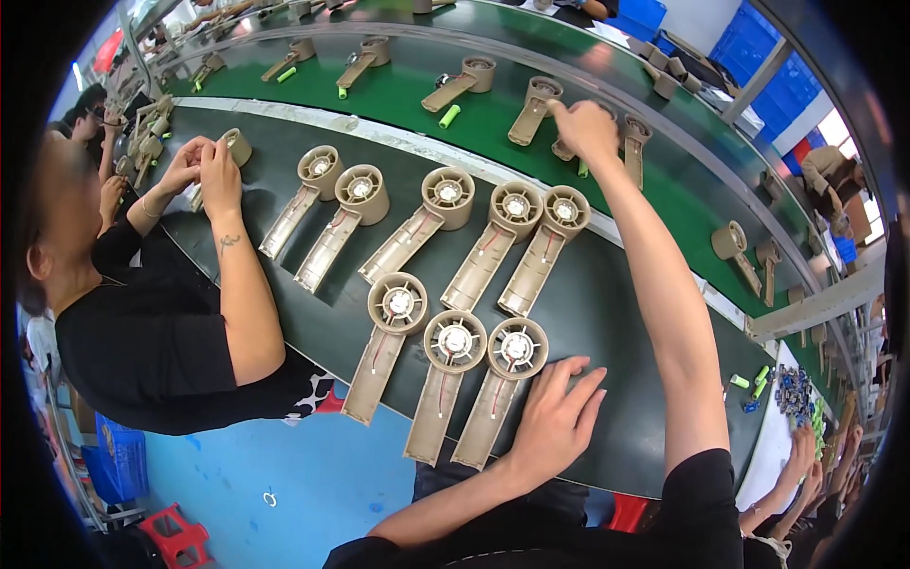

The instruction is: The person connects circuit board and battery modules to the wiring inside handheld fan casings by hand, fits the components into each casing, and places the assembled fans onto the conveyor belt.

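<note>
My left hand (559,413) lies on the dark green table with fingers spread, beside the handle of the nearest beige handheld-fan housing (516,353). Two more housings, one in the middle of the front row (455,343) and one at its left (397,303), lie close by. Each has a round ring with a white-centred fan and an open handle with a thin red wire. Stretched over the green conveyor belt, my right hand (588,129) has its fingers closed at the edge of a fan housing (527,121). Its fingertips are partly hidden. Other housings lie beneath and beside that hand.
Several more housings (447,194) form a row behind the front ones. A pale metal rail (417,142) separates table and belt (408,109). Green battery cells (448,117) lie on the belt. Close on the left, a co-worker (161,313) handles a housing. A white post (815,308) stands right.
</note>
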Demonstrator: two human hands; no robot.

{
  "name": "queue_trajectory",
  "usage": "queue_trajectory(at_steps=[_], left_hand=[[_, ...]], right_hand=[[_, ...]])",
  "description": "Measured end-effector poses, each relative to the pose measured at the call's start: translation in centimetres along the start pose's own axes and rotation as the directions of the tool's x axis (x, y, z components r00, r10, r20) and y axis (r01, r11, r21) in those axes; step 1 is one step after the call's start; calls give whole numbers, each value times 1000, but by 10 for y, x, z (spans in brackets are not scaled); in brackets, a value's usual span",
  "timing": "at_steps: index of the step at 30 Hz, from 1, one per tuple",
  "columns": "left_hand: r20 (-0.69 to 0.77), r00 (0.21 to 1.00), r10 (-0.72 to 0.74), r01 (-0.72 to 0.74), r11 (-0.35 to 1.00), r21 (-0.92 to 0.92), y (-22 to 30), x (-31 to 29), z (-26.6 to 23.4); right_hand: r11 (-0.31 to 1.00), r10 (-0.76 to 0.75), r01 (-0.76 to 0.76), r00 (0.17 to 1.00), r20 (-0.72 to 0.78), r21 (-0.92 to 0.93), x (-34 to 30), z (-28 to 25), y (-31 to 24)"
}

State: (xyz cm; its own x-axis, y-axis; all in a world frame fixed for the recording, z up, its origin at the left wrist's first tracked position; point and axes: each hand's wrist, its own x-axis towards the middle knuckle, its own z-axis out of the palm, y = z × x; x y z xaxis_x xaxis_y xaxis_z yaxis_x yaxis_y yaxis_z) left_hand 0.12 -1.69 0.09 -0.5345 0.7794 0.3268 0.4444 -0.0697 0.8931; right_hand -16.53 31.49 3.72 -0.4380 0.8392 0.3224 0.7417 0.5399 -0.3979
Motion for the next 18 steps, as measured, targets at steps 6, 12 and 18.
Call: queue_trajectory(at_steps=[6,12,18], left_hand=[[-9,1000,20,-20,1000,-12,0,-1,3],[0,1000,5,-5,999,-39,2,-6,1],[-1,1000,-14,13,992,-124,8,0,-4]], right_hand=[[813,-29,-310,823,567,492,2,13,-6],[650,-171,-233,883,438,724,-69,-76,28],[678,126,-488,814,568,549,-244,-188,82]])
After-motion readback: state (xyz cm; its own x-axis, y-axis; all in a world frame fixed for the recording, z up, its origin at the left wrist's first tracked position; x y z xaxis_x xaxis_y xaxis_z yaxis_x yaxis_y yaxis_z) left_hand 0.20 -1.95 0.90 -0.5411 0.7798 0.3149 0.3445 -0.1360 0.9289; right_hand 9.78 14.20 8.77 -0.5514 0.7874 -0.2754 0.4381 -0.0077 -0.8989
